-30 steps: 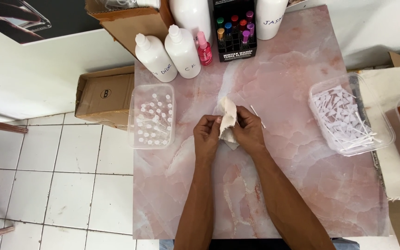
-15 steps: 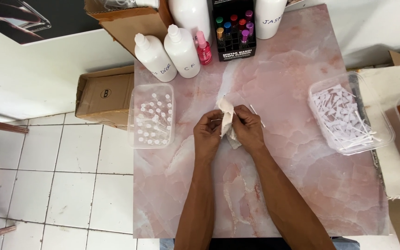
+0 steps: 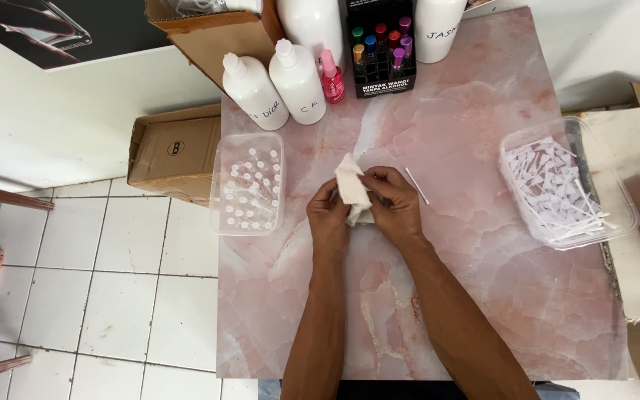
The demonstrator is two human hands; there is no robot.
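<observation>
Both of my hands meet at the middle of a pink marble table (image 3: 483, 296). My left hand (image 3: 329, 218) grips a crumpled white cloth (image 3: 350, 185) that sticks up between the hands. My right hand (image 3: 394, 200) presses against the cloth from the right, fingers curled; whatever small thing it pinches is hidden. A thin white stick (image 3: 417, 186) lies on the table just right of my right hand.
A clear tray of small white-capped vials (image 3: 248, 183) sits at the left edge. A clear tub of white sticks and pieces (image 3: 561, 189) is at the right. White bottles (image 3: 275, 89), a pink bottle (image 3: 332, 78), a black rack of coloured vials (image 3: 379, 44) and cardboard boxes (image 3: 175, 152) stand behind.
The cloth has shifted a little between my hands, and my fingers have worked around it. The hands stay in the same spot.
</observation>
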